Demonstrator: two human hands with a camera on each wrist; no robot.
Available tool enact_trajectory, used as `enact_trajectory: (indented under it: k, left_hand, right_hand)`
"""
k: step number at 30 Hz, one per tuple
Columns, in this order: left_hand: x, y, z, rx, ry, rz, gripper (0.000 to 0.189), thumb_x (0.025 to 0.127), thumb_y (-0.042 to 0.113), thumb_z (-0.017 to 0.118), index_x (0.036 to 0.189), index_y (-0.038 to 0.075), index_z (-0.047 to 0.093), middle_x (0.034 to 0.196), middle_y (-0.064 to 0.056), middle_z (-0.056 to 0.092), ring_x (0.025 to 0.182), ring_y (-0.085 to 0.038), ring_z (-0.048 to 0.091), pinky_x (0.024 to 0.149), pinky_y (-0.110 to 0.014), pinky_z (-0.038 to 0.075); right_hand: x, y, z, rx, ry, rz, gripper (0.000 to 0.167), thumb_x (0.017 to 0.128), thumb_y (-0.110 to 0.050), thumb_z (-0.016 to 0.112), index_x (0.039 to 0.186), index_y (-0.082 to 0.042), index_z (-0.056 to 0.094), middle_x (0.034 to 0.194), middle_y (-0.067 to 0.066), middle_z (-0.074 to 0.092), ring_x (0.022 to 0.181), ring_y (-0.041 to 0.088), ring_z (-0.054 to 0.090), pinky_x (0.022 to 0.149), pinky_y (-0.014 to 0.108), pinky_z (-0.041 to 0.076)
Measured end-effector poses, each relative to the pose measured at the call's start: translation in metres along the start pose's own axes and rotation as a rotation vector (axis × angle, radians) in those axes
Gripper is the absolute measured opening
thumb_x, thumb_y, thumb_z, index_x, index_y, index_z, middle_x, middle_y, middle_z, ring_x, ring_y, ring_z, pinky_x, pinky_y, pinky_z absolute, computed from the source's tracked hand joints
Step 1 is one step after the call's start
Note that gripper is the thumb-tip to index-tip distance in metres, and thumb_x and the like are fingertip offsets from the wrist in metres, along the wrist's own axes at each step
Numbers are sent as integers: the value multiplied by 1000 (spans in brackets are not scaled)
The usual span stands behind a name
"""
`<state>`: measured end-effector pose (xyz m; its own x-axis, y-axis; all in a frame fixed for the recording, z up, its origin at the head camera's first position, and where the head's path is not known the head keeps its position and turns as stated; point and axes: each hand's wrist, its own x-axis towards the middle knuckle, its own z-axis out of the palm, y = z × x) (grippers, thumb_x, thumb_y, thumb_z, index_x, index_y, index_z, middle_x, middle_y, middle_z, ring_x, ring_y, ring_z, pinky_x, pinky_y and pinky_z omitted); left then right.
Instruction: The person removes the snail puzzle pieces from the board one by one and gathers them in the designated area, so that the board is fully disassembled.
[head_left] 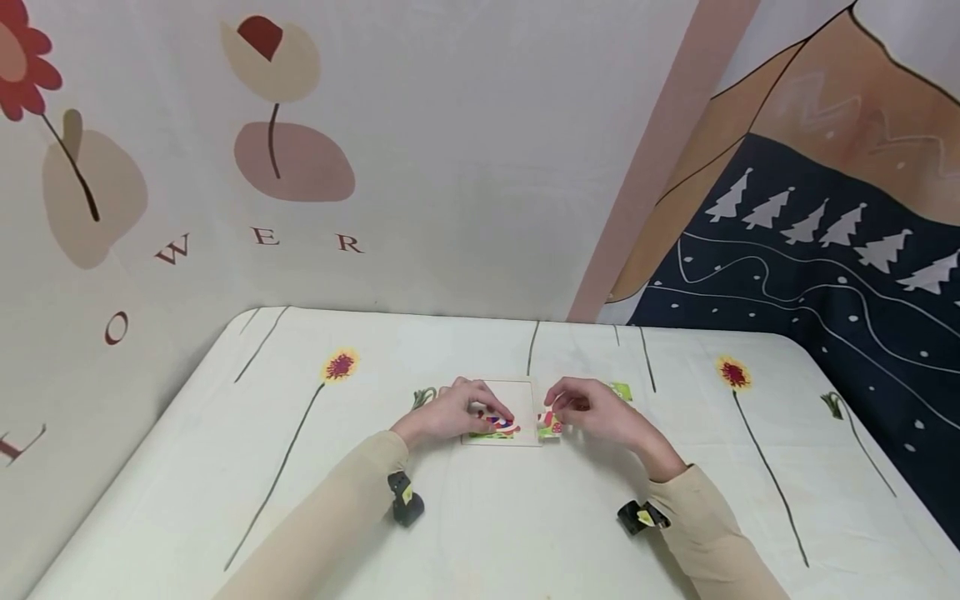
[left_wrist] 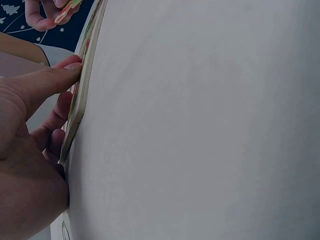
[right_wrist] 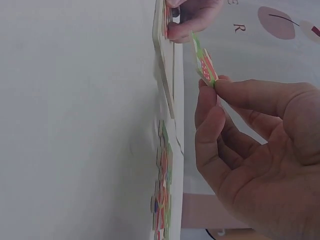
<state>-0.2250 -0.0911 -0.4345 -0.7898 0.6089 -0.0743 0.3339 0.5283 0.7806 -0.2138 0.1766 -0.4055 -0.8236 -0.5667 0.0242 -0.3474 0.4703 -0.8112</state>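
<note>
My right hand (head_left: 596, 410) pinches a jigsaw puzzle piece (right_wrist: 206, 65) between thumb and fingertips, raised and tilted beside the right edge of a thin puzzle board (head_left: 517, 392). The piece (head_left: 550, 423) is red, green and white. My left hand (head_left: 459, 410) rests at the board's left side, its fingertips on colourful joined pieces (head_left: 498, 427) lying along the lower part. In the left wrist view, the left thumb (left_wrist: 55, 80) lies along the board's near edge, and other fingers touch the board behind it. The hand partly hides those pieces.
Several loose puzzle pieces (right_wrist: 162, 185) lie on the white cloth to the right of the board; a green one (head_left: 621, 390) shows behind the right hand. A printed fabric wall (head_left: 465, 167) rises behind the table.
</note>
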Motion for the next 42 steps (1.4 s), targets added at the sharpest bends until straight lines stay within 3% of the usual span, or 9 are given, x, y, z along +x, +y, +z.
enact_trajectory:
  k: [16, 31, 42]
  left_hand:
    - [-2, 0, 0, 8, 4, 11, 23, 86, 11, 72, 104, 24, 76, 102, 11, 58, 100, -17, 39, 86, -41, 32]
    - [-2, 1, 0, 3, 5, 7, 24, 86, 11, 71, 105, 26, 75, 103, 13, 57, 101, -18, 39, 86, -42, 32]
    - [-2, 1, 0, 22, 6, 12, 24, 86, 12, 72, 105, 26, 75, 104, 15, 58, 101, -17, 39, 89, -44, 30]
  right_hand:
    - [-20, 8, -15, 22, 19, 1, 15, 89, 7, 57, 103, 6, 63, 91, 9, 64, 84, 22, 58, 73, 27, 48]
    - [-39, 12, -41, -71, 57, 99, 18, 89, 5, 57, 105, 1, 65, 93, 5, 63, 85, 22, 55, 73, 28, 46]
    - [-51, 23, -49, -78, 61, 98, 16, 89, 6, 58, 103, 2, 64, 90, 4, 62, 82, 20, 55, 71, 27, 47]
